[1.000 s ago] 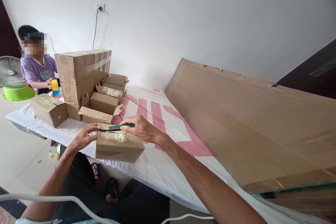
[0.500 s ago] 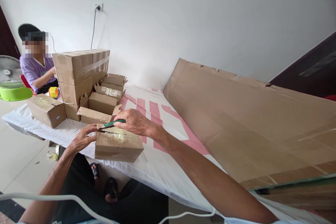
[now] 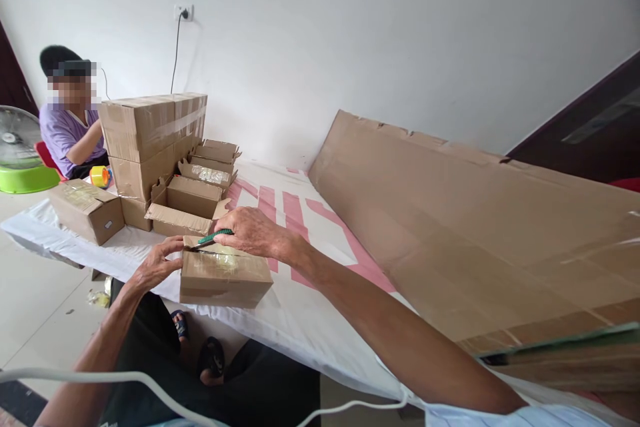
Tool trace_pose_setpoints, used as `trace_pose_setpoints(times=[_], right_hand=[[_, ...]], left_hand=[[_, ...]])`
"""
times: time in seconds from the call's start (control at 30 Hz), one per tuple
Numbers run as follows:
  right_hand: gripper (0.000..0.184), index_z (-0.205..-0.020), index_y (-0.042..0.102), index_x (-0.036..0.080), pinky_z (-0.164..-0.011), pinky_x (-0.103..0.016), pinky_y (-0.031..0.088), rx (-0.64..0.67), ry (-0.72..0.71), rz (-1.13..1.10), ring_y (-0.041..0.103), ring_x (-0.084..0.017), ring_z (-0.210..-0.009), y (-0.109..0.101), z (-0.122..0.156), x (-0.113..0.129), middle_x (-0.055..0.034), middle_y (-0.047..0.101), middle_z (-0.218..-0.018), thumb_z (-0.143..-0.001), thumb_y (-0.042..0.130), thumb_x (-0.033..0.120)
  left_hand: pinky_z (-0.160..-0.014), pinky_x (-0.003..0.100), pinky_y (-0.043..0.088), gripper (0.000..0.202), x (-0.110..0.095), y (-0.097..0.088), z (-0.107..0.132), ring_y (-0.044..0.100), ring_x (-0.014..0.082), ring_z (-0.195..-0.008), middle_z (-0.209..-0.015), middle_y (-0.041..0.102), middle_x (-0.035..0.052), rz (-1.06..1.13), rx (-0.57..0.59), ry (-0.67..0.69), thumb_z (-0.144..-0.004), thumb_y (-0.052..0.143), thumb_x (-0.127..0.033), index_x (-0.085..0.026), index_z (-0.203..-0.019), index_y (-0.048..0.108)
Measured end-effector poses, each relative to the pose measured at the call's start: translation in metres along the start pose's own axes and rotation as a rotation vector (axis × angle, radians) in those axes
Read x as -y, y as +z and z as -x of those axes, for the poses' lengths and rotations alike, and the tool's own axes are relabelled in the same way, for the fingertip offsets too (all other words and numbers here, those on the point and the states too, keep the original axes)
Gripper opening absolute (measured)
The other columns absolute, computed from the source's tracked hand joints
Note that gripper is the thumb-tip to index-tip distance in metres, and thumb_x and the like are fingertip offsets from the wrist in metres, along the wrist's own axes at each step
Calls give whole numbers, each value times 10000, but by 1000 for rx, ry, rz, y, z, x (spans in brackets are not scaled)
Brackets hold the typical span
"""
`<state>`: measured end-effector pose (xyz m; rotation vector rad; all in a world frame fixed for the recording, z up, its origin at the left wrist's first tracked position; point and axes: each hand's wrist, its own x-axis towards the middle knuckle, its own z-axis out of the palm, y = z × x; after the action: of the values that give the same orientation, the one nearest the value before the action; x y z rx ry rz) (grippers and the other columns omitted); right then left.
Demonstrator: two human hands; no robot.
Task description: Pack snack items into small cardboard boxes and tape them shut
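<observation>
A small taped cardboard box (image 3: 225,277) lies at the near edge of the white-and-pink covered table (image 3: 320,320). My left hand (image 3: 157,263) grips the box's left end, fingers curled on its top corner. My right hand (image 3: 250,230) is closed around a green-handled knife (image 3: 214,237), whose blade lies along the tape seam on the box's top.
Open cardboard boxes (image 3: 193,203) and a stack of sealed ones (image 3: 150,137) stand behind. Another sealed box (image 3: 87,210) sits at the left. A large flat cardboard sheet (image 3: 475,227) covers the right. A person in a purple shirt (image 3: 70,133) sits at the far left near a tape roll (image 3: 100,176) and a fan (image 3: 17,147).
My right hand has drawn the knife leftward along the box's top seam. The other person has put the tape roll down on the table.
</observation>
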<state>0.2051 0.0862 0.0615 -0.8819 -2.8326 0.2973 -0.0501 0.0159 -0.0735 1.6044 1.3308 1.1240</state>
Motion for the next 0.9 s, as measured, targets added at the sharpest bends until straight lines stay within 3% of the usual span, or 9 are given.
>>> trace_pose_setpoints(times=[0.43,0.6,0.73,0.9], right_hand=[[233,-786,813,229,-642,-329,268,64,15,133,598,-181,-716,-5,-4,-3,-48,750,-779,-973,682,273],[397,-641,742,249,-634,-351,237,6,14,28,482,-162,-620,-2,31,-41,-11,620,-609,-1001,652,387],[423,-681,791,283,-634,-344,281,-163,152,-106,527,-187,-654,6,68,-81,-22,639,-607,-943,701,603],[284,-804,854,292,-651,-332,366,-213,274,-233,585,-208,-695,0,107,-118,-21,732,-708,-851,756,555]], left_hand=[[-1079,466,578,400,9,-2,-4,560,416,-1465,-1517,684,124,-19,-11,35,-815,805,-508,-262,-1123,873],[-1060,446,599,351,2,-2,-2,581,404,-1453,-1508,685,121,-58,-26,11,-807,792,-436,-254,-1098,863],[-1075,450,598,350,-4,-2,0,604,404,-1430,-1510,681,121,-81,-30,14,-817,786,-450,-252,-1097,857],[-1133,477,564,365,-2,-3,-2,590,410,-1447,-1502,693,120,-88,-22,27,-810,795,-497,-258,-1076,867]])
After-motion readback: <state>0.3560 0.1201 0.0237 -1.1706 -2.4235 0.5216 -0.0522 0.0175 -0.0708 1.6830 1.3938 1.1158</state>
